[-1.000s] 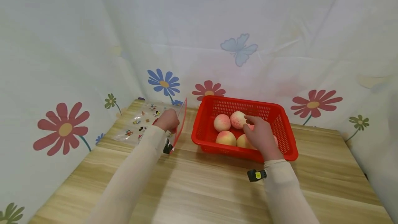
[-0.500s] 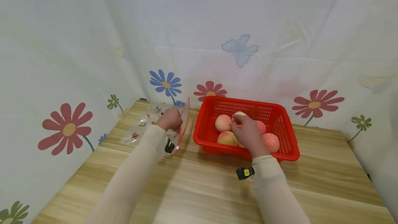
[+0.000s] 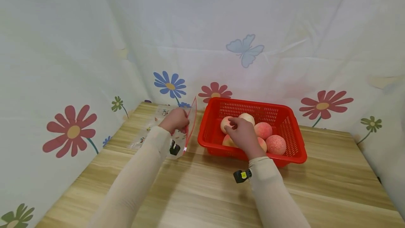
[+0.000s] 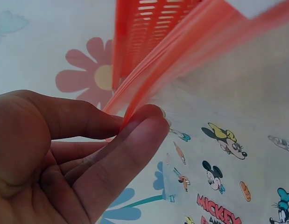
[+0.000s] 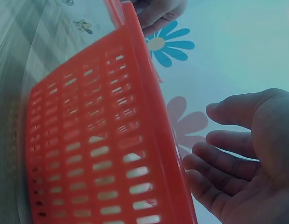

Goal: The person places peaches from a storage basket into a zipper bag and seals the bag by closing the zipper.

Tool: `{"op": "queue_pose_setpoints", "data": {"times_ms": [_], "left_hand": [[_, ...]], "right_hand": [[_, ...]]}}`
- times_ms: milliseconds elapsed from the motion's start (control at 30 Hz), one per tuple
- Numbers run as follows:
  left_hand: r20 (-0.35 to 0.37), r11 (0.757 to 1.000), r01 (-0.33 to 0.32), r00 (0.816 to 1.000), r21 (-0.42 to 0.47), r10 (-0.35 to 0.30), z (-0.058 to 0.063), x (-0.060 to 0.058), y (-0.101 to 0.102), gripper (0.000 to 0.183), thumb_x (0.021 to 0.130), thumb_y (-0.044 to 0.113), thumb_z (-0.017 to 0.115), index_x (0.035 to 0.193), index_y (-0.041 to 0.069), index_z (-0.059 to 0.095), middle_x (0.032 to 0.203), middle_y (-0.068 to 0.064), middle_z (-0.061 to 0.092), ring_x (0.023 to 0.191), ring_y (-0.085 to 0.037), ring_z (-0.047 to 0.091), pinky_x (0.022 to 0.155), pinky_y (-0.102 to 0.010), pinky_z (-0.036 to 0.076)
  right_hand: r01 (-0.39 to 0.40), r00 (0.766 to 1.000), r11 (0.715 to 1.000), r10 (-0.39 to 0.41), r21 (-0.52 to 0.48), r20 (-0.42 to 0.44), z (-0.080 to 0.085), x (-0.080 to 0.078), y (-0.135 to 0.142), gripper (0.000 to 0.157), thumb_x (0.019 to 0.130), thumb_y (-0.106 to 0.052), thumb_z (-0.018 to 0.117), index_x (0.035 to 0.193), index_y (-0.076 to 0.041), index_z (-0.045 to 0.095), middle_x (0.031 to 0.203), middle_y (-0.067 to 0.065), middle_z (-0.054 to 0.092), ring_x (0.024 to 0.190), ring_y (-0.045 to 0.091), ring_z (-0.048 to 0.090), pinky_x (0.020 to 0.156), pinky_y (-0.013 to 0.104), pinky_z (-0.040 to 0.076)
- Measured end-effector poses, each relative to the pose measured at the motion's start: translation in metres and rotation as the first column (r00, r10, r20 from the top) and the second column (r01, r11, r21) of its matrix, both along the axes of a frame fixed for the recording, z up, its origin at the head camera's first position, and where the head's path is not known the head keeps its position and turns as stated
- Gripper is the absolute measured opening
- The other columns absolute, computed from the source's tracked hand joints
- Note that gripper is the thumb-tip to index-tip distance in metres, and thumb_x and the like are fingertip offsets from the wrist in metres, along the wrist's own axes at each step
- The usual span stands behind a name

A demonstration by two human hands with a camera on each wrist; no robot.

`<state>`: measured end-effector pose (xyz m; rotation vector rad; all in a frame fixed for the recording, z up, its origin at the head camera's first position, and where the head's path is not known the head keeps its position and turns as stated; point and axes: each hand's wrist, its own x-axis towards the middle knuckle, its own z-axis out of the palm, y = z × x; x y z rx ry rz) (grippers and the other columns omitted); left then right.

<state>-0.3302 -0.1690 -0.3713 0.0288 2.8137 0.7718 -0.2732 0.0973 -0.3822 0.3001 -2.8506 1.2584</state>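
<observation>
My left hand [image 3: 175, 119] pinches the red zip edge of a clear plastic zip bag [image 3: 143, 133] between thumb and fingers. In the left wrist view, the bag [image 4: 214, 158] shows cartoon prints and its mouth gapes a little. A white zip slider [image 3: 185, 149] sits at the edge's near end. Over the red basket [image 3: 299, 143], my right hand [image 3: 243, 134] hovers palm down, fingers loosely bent, above the peaches. Its fingertips overlap the left peach [image 3: 224, 126]. The right wrist view shows nothing between its fingers, beside the basket's slotted wall [image 5: 88, 154].
Several peaches lie in the basket, among them a deep pink one [image 3: 263, 130] and a speckled one [image 3: 276, 145] at the right. The wooden table [image 3: 202, 192] meets a flower-printed curtain [image 3: 275, 76] behind and at both sides.
My right hand has moved left across the basket toward the left peach, uncovering the pink peaches at the right. My left hand keeps its pinch, and the bag's edge has shifted slightly right.
</observation>
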Motion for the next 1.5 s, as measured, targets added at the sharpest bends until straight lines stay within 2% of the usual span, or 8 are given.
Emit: {"op": "queue_pose_setpoints", "data": {"times_ms": [133,333,500,767,967,1200,1333,1500], "left_hand": [[-0.002,1.000,-0.001,1.000,0.013,0.001,0.004,0.005,0.003,0.018,0.086,0.005,0.050,0.071,0.004,0.061,0.056,-0.003,0.064,0.052,-0.013,0.067,0.053,-0.023,0.048],[0.017,0.997,-0.034,0.999,0.064,0.033,0.008,0.011,0.009,0.014,0.089,0.006,0.051,0.086,-0.002,0.062,0.064,-0.008,0.066,0.054,-0.016,0.068,0.059,-0.026,0.054],[0.016,0.995,-0.056,0.998,0.082,0.054,0.010,0.013,0.012,0.015,0.090,0.007,0.053,0.096,-0.003,0.063,0.069,-0.010,0.066,0.054,-0.016,0.067,0.061,-0.029,0.057],[0.022,0.985,-0.080,0.997,0.152,0.078,0.012,0.020,0.021,0.032,0.091,0.011,0.059,0.120,-0.002,0.058,0.082,-0.013,0.068,0.060,-0.020,0.069,0.064,-0.030,0.058],[0.005,0.984,-0.075,0.997,0.164,0.075,0.011,0.023,0.024,0.040,0.091,0.012,0.060,0.129,-0.002,0.055,0.082,-0.012,0.069,0.062,-0.022,0.070,0.065,-0.030,0.058],[-0.008,0.974,-0.063,0.998,0.218,0.067,0.017,0.031,0.026,0.048,0.092,0.015,0.060,0.137,0.000,0.050,0.085,-0.011,0.069,0.064,-0.021,0.071,0.067,-0.030,0.058],[-0.030,0.971,-0.046,0.998,0.235,0.054,0.020,0.036,0.027,0.050,0.090,0.018,0.064,0.136,0.001,0.052,0.088,-0.011,0.068,0.063,-0.018,0.070,0.067,-0.030,0.058],[-0.082,0.969,0.001,0.996,0.245,0.020,0.022,0.040,0.029,0.047,0.090,0.016,0.063,0.133,0.001,0.055,0.081,-0.011,0.068,0.059,-0.017,0.069,0.062,-0.029,0.057]], "right_hand": [[-0.002,1.000,1.000,0.002,-0.015,-0.005,-0.001,0.001,-0.007,0.045,0.090,-0.031,0.064,0.133,-0.016,0.059,0.120,0.007,0.066,0.100,0.026,0.061,0.086,0.040,0.057],[-0.031,0.999,0.999,0.031,-0.030,-0.018,-0.006,-0.001,-0.020,0.043,0.090,-0.031,0.066,0.130,-0.015,0.060,0.118,0.007,0.067,0.097,0.025,0.063,0.083,0.040,0.058],[-0.066,0.997,0.998,0.065,-0.009,-0.051,-0.008,-0.002,-0.033,0.045,0.090,-0.030,0.067,0.131,-0.011,0.061,0.119,0.009,0.068,0.096,0.024,0.062,0.087,0.041,0.056],[-0.083,0.996,0.996,0.082,-0.015,-0.045,-0.008,0.000,-0.052,0.044,0.091,-0.031,0.066,0.130,-0.011,0.061,0.118,0.006,0.068,0.097,0.023,0.062,0.090,0.041,0.055],[-0.078,0.996,0.997,0.077,-0.006,-0.052,-0.010,-0.002,-0.062,0.041,0.092,-0.029,0.066,0.128,-0.010,0.063,0.114,0.006,0.070,0.093,0.022,0.063,0.089,0.040,0.055],[-0.069,0.996,0.998,0.069,-0.009,-0.049,-0.012,-0.006,-0.071,0.047,0.090,-0.042,0.065,0.126,-0.012,0.064,0.114,0.005,0.069,0.092,0.021,0.061,0.083,0.038,0.057],[-0.053,0.997,0.999,0.053,-0.001,-0.049,-0.009,-0.009,-0.076,0.050,0.089,-0.050,0.063,0.122,-0.012,0.066,0.102,0.003,0.071,0.083,0.019,0.060,0.075,0.034,0.057],[-0.055,0.997,0.998,0.056,0.007,-0.048,-0.005,-0.011,-0.082,0.035,0.091,-0.044,0.062,0.103,-0.012,0.069,0.076,0.000,0.068,0.069,0.019,0.059,0.064,0.028,0.054]]}}
